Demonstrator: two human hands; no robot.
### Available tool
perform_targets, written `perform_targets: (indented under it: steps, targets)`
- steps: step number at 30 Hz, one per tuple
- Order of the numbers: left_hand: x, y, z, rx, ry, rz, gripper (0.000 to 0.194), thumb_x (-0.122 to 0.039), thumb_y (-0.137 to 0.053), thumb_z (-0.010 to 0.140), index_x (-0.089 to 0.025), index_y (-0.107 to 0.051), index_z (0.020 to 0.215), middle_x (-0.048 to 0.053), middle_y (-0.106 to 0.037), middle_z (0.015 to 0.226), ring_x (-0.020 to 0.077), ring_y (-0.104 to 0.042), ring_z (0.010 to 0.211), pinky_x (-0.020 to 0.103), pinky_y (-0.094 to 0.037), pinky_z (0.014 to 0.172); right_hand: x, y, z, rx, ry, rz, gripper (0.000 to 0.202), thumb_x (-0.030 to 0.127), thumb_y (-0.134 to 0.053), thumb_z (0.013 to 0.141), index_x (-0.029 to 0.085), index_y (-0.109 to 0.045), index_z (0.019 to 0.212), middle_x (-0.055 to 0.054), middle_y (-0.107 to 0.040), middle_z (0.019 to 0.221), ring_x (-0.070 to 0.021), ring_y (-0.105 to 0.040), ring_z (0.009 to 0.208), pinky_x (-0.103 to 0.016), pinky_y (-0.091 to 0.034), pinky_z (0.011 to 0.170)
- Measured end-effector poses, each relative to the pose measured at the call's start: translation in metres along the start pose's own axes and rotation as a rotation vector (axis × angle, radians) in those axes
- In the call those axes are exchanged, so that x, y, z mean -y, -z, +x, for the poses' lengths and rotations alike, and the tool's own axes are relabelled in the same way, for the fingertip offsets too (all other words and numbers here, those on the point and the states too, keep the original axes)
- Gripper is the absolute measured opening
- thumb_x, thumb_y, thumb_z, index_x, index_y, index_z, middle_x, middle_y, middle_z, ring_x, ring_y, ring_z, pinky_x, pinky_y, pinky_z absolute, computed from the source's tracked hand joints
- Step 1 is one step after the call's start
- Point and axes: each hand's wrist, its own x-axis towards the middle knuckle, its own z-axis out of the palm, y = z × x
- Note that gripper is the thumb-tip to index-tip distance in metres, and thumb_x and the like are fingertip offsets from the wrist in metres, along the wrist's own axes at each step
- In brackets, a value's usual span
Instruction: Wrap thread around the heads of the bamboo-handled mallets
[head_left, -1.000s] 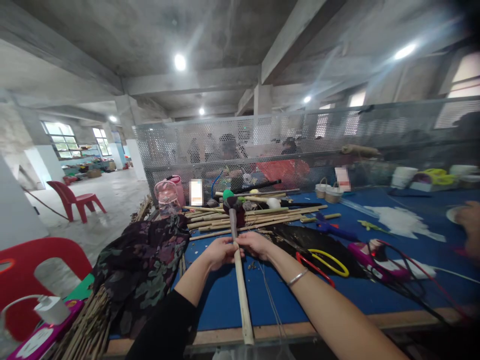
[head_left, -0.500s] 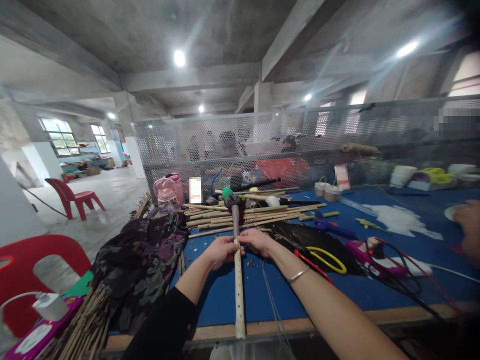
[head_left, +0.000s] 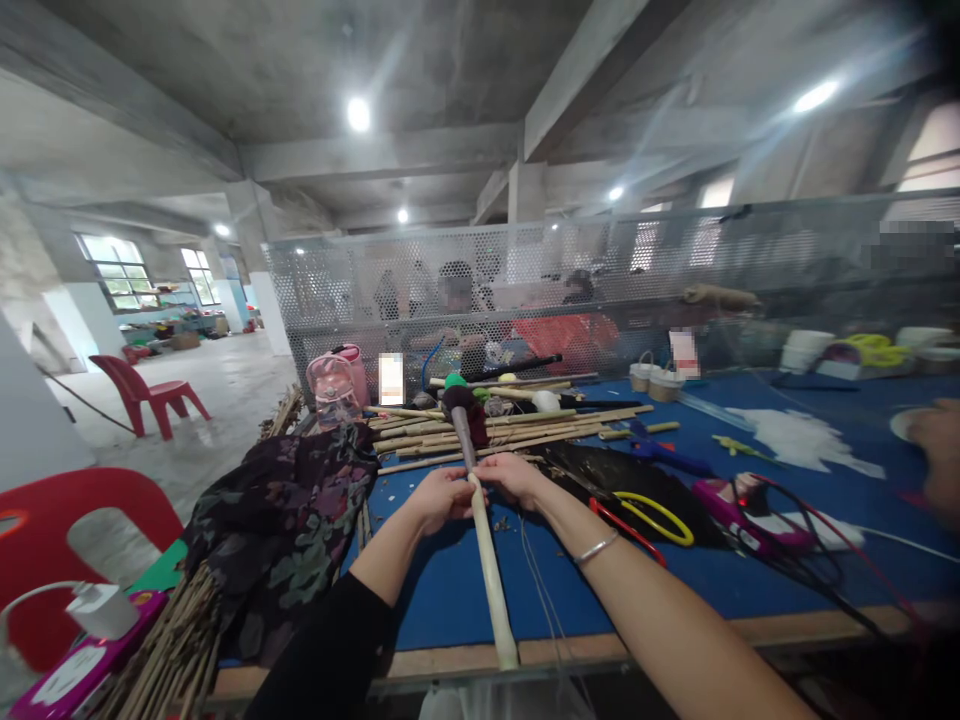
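Observation:
A pale bamboo flute (head_left: 492, 575) lies at a slant in front of me, its lower end over the table's front edge. In this view its finger holes do not show. Its far part is a grey-purple section (head_left: 463, 432) with a dark knob, and a green round thing (head_left: 454, 381) sits beyond. My left hand (head_left: 442, 500) pinches the flute where the pale and grey parts meet. My right hand (head_left: 511, 478) is closed at the same joint from the other side; its fingertips are partly hidden. Thin grey threads (head_left: 536, 575) hang beside the flute, below my right hand.
Several bamboo sticks (head_left: 420, 440) lie across the blue table (head_left: 637, 620). Scissors with yellow and red handles (head_left: 660, 515) rest on the right, near a purple power strip (head_left: 750, 515). Dark patterned cloth (head_left: 285, 530) covers the left side. Another person's hand (head_left: 941, 450) is at far right.
The flute has turned about its length, so its row of holes is out of sight. Its near end has swung right and its far end left. Both hands stay at the joint.

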Motion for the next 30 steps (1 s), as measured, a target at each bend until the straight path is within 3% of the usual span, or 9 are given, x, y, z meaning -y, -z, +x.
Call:
perform_targets:
  steps: [4,7,10,15,18,21,24,30]
  targets:
    - [0.006,0.000,0.005,-0.158,-0.040,0.121,0.045,-0.034,-0.074,0.057,-0.010,-0.058,0.091,-0.005,-0.048,0.052,0.0058,-0.047,0.045,0.022,-0.045,0.051,-0.001,-0.001,0.001,-0.042,-0.022,0.000,0.024,0.035,-0.064,0.068,0.014,-0.053,0.068,0.010,-0.032,0.037,-0.0020,-0.020,0.028,-0.019,-0.009,0.030]
    - [0.008,0.001,0.007,-0.225,-0.092,0.143,0.050,-0.032,-0.079,0.050,-0.008,-0.057,0.088,-0.006,-0.047,0.049,0.0051,-0.043,0.041,0.020,-0.041,0.047,0.000,-0.004,-0.002,0.000,-0.047,0.027,0.030,0.040,-0.065,0.067,0.015,-0.050,0.066,0.011,-0.029,0.035,-0.0022,-0.017,0.028,-0.018,-0.009,0.030]
    - [0.007,0.001,0.005,-0.149,-0.115,0.066,0.046,-0.030,-0.078,0.052,-0.007,-0.060,0.088,-0.002,-0.052,0.054,0.0062,-0.047,0.045,0.021,-0.042,0.050,0.001,-0.005,-0.005,0.088,-0.066,0.081,0.034,0.045,-0.063,0.069,0.017,-0.045,0.063,0.012,-0.026,0.034,-0.0024,-0.016,0.028,-0.018,-0.010,0.030]
    - [0.006,-0.003,0.003,-0.005,-0.045,-0.010,0.040,-0.022,-0.072,0.058,-0.010,-0.060,0.094,0.005,-0.060,0.067,0.0135,-0.059,0.064,0.024,-0.046,0.059,0.001,-0.004,-0.006,0.120,-0.080,0.063,0.032,0.043,-0.061,0.070,0.016,-0.047,0.063,0.008,-0.038,0.035,-0.0029,-0.022,0.027,-0.018,-0.008,0.029]
    - [0.008,-0.004,0.004,-0.023,-0.046,0.107,0.033,-0.024,-0.070,0.059,-0.011,-0.060,0.088,0.000,-0.054,0.058,0.0102,-0.054,0.055,0.020,-0.042,0.051,-0.003,-0.006,-0.002,0.083,-0.087,0.026,0.034,0.044,-0.066,0.066,0.016,-0.047,0.061,0.008,-0.038,0.035,-0.0030,-0.022,0.026,-0.019,-0.009,0.028]
    - [0.010,-0.003,0.006,-0.120,-0.085,0.274,0.034,-0.032,-0.072,0.058,-0.010,-0.060,0.081,-0.004,-0.048,0.053,0.0062,-0.044,0.045,0.019,-0.037,0.043,-0.006,-0.008,0.001,0.023,-0.065,-0.021,0.038,0.045,-0.068,0.063,0.016,-0.044,0.057,0.009,-0.034,0.034,-0.0022,-0.020,0.027,-0.020,-0.010,0.029]
    - [0.010,-0.003,0.007,-0.209,-0.095,0.294,0.038,-0.034,-0.075,0.055,-0.010,-0.059,0.080,-0.005,-0.047,0.048,0.0056,-0.041,0.041,0.019,-0.036,0.043,-0.005,-0.009,-0.001,0.018,-0.046,-0.024,0.038,0.046,-0.066,0.065,0.017,-0.043,0.058,0.010,-0.031,0.035,-0.0019,-0.019,0.026,-0.019,-0.009,0.029]
    - [0.003,-0.008,0.001,-0.045,-0.024,-0.044,0.037,-0.022,-0.069,0.060,-0.012,-0.057,0.094,0.007,-0.062,0.075,0.0144,-0.061,0.065,0.025,-0.047,0.060,0.004,-0.005,-0.007,0.078,-0.042,0.055,0.029,0.040,-0.061,0.071,0.015,-0.049,0.065,0.008,-0.040,0.040,-0.0023,-0.026,0.029,-0.017,-0.011,0.029]
